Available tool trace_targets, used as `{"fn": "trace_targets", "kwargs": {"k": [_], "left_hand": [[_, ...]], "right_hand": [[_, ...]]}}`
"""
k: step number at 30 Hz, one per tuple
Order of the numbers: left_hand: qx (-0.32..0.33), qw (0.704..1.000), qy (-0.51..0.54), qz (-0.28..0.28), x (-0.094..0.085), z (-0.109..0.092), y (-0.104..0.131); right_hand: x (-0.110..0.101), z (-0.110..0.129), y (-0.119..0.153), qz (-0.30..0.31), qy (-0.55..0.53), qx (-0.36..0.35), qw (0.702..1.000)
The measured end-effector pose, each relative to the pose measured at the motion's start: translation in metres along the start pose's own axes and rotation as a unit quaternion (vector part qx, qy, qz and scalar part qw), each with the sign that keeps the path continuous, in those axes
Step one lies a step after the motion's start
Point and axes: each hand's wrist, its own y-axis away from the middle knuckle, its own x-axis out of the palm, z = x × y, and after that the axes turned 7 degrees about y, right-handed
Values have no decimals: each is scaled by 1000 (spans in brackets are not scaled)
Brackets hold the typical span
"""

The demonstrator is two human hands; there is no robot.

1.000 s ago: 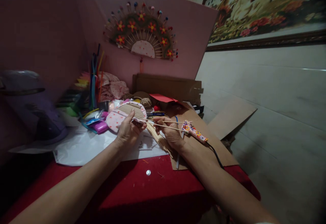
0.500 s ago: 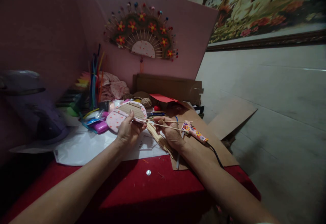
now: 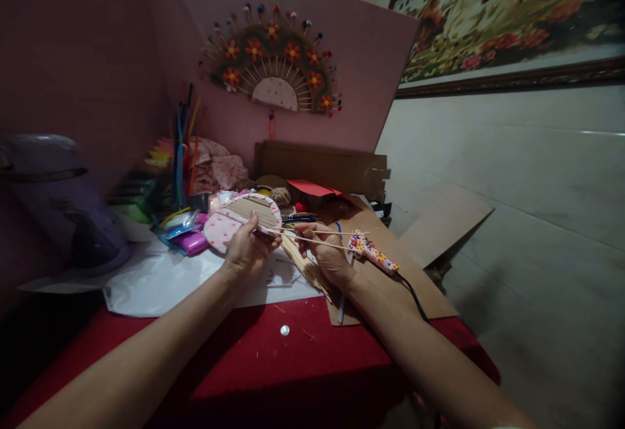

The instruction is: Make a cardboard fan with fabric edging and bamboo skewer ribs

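My left hand (image 3: 245, 247) grips a round piece of cardboard (image 3: 251, 211) edged with white, red-dotted fabric (image 3: 218, 232), thumb on top. Two thin wooden sticks (image 3: 327, 243) run from the cardboard's right edge toward the right. Closed around the sticks is my right hand (image 3: 325, 253), fingers pinched close to the cardboard. Beyond the stick ends lies a flower-patterned glue gun (image 3: 374, 254) with a black cord. Under my hands is a bundle of similar wooden sticks (image 3: 305, 263), partly hidden.
White plastic sheeting (image 3: 161, 279) and brown cardboard (image 3: 410, 292) cover parts of the red cloth (image 3: 273, 364). Colourful packets (image 3: 190, 241), twine (image 3: 280, 196) and red paper (image 3: 312, 187) lie behind. A purple container (image 3: 68, 214) stands left; a decorated fan (image 3: 273, 58) hangs on the pink board.
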Motion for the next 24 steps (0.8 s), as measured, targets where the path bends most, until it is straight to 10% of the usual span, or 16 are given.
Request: {"fn": "trace_targets", "kwargs": {"k": [24], "left_hand": [[28, 999, -32, -3, -3, 5, -5]], "right_hand": [[0, 2, 1, 1, 0, 10, 1000]]}}
